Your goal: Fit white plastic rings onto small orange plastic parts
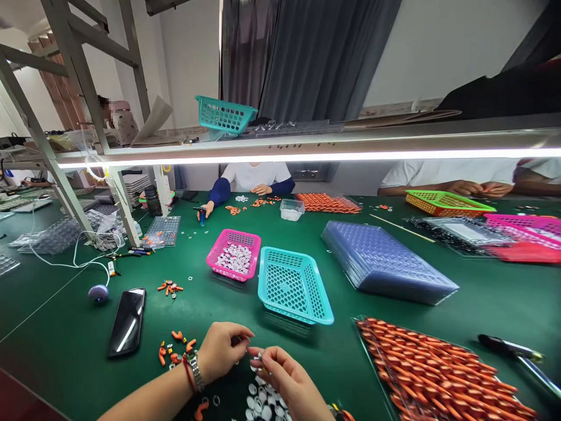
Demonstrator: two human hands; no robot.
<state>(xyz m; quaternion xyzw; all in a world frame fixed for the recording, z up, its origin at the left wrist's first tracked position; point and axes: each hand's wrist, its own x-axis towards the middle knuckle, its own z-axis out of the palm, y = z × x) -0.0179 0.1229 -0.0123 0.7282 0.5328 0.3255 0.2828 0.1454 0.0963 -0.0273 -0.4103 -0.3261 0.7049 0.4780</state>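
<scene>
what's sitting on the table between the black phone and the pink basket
In the head view, a small cluster of orange parts lies on the green table between the phone and pink basket.

- Small assembly workshop, not a home.
- Long green counter (394, 304) shared by seated workers.
- Plastic baskets (293, 285) and trays of orange parts (438, 374).
- Strip light (307, 156) under a metal shelf.

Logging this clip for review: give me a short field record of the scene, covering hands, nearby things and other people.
left hand: left hand, wristband on, fingers pinched together near the right hand
right hand: right hand, fingers pinching a small pale part
under the hands: white rings
left of the hands: loose orange pieces, black phone
ahead: teal basket, pink basket holding white parts
right: tray of orange pieces
others: two people seated across the green table
</scene>
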